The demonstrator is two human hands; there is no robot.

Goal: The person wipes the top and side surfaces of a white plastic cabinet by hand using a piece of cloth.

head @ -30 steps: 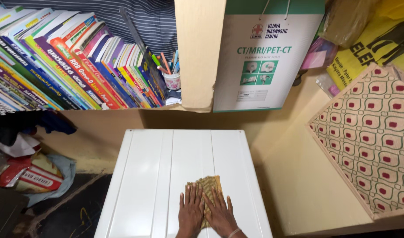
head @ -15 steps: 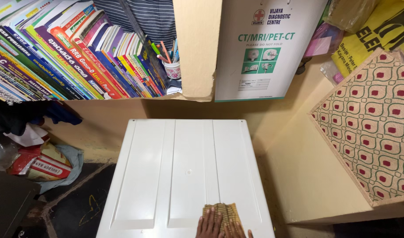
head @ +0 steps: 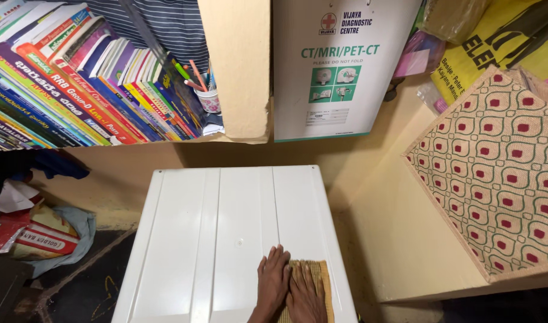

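A white ribbed plastic tabletop (head: 196, 239) fills the lower middle of the head view. Near its front right corner lies a folded tan-yellow woven cloth (head: 319, 278). My right hand (head: 305, 296) lies flat on the cloth, fingers stretched out. My left hand (head: 273, 282) is pressed flat beside it, partly on the cloth's left edge and partly on the bare tabletop. Both hands touch side by side, and the wrists run off the bottom of the view.
A shelf of slanted books (head: 76, 84) and a cup of pens (head: 209, 100) hang above left. A white hanging bag (head: 340, 66) and a patterned board (head: 495, 179) stand on the right. Bags (head: 34, 236) lie on the dark floor at left.
Both hands slid the cloth back toward the front edge, then a little forward and to the right. The view has shifted slightly rightward.
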